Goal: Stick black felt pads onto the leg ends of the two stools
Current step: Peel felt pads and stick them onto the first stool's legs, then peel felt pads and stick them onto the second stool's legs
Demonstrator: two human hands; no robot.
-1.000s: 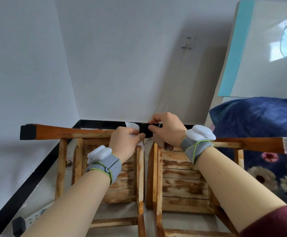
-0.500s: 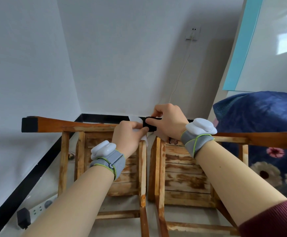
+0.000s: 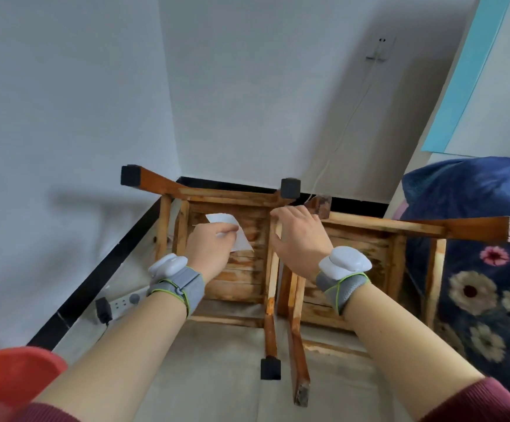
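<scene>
Pads covered three leg ends of the left stool; the right stool was bare. Your left hand pinched white paper; your right hand curled, grip unclear.

My right hand has left the stuck felt pad; my left hand drew the backing paper away.

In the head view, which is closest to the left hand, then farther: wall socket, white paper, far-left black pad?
1. white paper, held in the left hand.
2. black pad, leg end up-left.
3. wall socket, far upper right.
</scene>
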